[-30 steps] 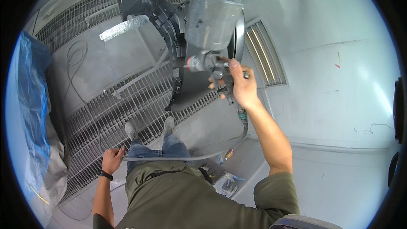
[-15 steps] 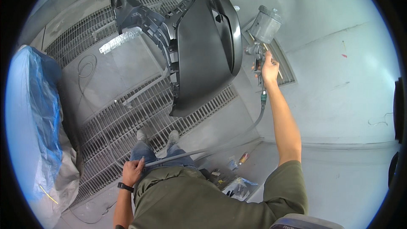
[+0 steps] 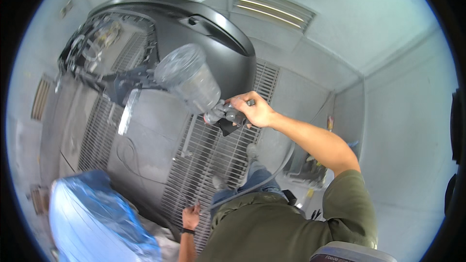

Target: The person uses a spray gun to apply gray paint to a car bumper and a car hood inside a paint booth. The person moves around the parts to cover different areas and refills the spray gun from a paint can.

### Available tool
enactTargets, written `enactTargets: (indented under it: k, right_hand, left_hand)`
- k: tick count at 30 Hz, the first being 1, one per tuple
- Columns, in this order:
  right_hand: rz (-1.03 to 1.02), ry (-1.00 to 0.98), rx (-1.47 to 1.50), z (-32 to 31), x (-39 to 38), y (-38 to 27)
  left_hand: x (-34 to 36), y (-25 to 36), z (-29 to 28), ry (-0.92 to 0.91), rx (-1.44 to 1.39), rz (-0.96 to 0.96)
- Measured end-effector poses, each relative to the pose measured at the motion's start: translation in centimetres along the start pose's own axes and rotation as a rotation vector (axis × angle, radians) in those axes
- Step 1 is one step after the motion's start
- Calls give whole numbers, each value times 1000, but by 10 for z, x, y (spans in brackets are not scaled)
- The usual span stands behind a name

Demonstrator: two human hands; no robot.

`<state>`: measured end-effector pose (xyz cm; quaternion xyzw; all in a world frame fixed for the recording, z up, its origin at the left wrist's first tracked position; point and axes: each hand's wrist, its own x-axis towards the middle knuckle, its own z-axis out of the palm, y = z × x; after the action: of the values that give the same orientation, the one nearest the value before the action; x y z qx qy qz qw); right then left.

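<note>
My right hand grips a spray gun, whose large translucent cup leans up and leftward across my view of the dark grey bumper. The gun's nozzle end is low, just left of my fingers; whether it touches anything I cannot tell. A grey hose loops from the right across my legs to my left hand, which is closed on it at waist height. Behind the cup, the bumper's black inner framework shows, with a shiny foil strip hanging below it.
Floor grates run under my feet. An object wrapped in blue and clear plastic stands lower left. A thin cable loops on the floor. Small items lie by the right wall. Louvred vents are set in the walls.
My view has turned, so the bumper now lies crosswise at upper left. The gun has swung from right of the bumper leftward, in front of it. Both hands keep their grips.
</note>
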<state>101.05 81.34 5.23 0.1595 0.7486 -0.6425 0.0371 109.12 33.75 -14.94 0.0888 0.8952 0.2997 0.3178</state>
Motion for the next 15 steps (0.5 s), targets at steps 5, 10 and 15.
enactTargets:
  k: [5,10,15]
  right_hand:
    - [157,271,79,-47,23,12]
    - [31,473,136,-149,69,12]
    - [-51,724,96,-207,105,8]
  left_hand:
    - [14,-9,12,-80,138,348]
    - [17,22,42,-82,197,364]
    - [3,54,56,99,381,652]
